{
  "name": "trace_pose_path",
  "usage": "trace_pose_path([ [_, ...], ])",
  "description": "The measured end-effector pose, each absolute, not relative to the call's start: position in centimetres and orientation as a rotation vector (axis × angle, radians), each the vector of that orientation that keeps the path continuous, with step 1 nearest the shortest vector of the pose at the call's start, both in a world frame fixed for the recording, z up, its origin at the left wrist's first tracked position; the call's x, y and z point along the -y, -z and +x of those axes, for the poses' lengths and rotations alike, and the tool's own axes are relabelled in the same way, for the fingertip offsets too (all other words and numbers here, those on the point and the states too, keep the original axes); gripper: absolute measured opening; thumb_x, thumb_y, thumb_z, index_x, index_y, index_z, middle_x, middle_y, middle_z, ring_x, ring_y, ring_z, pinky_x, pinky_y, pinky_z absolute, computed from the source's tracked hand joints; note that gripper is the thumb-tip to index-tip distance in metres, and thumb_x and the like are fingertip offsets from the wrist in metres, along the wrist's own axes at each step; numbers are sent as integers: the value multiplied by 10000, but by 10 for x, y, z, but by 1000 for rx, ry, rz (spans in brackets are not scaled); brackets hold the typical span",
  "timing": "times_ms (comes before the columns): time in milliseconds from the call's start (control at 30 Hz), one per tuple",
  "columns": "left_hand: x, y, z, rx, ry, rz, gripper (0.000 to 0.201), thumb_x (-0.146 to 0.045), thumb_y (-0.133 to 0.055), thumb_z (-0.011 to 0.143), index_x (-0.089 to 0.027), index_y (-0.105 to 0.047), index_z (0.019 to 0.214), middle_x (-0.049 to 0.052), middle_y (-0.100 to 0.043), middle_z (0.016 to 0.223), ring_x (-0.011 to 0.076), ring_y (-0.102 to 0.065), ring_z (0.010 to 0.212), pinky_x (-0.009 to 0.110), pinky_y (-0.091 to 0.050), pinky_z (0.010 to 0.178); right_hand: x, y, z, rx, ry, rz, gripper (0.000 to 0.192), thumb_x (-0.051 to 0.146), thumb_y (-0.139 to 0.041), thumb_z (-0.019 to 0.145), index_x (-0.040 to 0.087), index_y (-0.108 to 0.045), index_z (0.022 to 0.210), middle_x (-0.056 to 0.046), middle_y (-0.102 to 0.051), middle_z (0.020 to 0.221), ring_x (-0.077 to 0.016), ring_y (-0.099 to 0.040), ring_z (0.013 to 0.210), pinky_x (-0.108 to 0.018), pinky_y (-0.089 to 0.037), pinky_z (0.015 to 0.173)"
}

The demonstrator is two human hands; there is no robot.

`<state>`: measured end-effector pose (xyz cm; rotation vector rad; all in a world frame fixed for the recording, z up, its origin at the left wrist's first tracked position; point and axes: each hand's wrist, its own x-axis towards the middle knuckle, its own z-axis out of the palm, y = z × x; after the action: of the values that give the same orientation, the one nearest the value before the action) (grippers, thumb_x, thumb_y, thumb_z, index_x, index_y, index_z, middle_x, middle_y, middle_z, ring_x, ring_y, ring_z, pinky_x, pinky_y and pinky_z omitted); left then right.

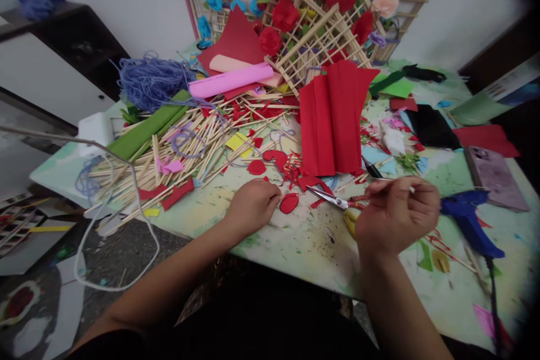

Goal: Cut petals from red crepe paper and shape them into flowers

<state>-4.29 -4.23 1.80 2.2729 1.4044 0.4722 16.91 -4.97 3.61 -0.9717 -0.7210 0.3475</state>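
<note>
My left hand [254,206] is closed, its fingertips pressed together just above the table; anything between them is too small to make out. Just right of those fingertips lies a red oval paper petal [289,203]. My right hand [396,214] is raised with thumb and fingers pinched, and I cannot make out what they hold. Scissors [331,197] point left beside it, their handles partly hidden behind the hand. More red petals [256,167] and red scraps lie beyond my left hand. Folded red crepe paper [331,124] stands behind the scissors.
Many thin wooden sticks [169,152] cover the table's left side, with blue yarn [152,81] behind them. A blue glue gun [470,222] and a phone [495,177] lie to the right. Paper flowers [284,15] on a wooden lattice [324,39] stand at the back. A white cable [80,253] hangs left.
</note>
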Motion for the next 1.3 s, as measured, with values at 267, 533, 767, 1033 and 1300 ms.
trace_pose_path([
  [267, 34, -35, -38, -1379, -484, 2300, 261, -273, -453, 868, -153, -591, 683, 53, -597, 694, 175, -520, 719, 292, -369, 682, 59, -30, 166, 717, -591, -879, 37, 169, -581, 786, 143, -593, 809, 17, -617, 563, -126, -561, 470, -247, -425, 450],
  [533, 37, -46, -47, -1050, -289, 2090, 392, -402, -431, 888, -155, -568, 616, 18, -550, 607, 123, -492, 592, 239, -358, 594, 62, -29, 162, 788, -647, -920, 40, 196, -584, 810, 157, -584, 821, 9, -663, 589, -108, -547, 458, -216, -395, 431],
  [767, 20, -20, -28, -1343, -230, 2319, 276, -419, -620, 743, -184, -622, 887, 80, -614, 911, 225, -554, 840, 293, -385, 682, 68, -25, 155, 948, -495, -989, 53, 219, -580, 838, 166, -573, 841, -17, -705, 676, -109, -570, 486, -227, -420, 465],
  [1033, 21, -10, -21, -1285, -267, 2229, 146, -301, -602, 730, -182, -562, 656, 32, -563, 719, 179, -507, 695, 279, -329, 608, 73, -17, 152, 1130, -603, -1077, 63, 226, -512, 877, 195, -566, 881, -24, -699, 733, -147, -646, 642, -272, -489, 575],
  [1300, 19, -18, -20, -1161, -704, 1316, 276, -381, -687, 683, -175, -510, 729, -24, -566, 616, 113, -517, 556, 222, -366, 532, 72, -17, 161, 1527, -181, -1187, 139, 129, -530, 844, 219, -608, 916, 3, -696, 744, -151, -644, 681, -290, -498, 655],
])
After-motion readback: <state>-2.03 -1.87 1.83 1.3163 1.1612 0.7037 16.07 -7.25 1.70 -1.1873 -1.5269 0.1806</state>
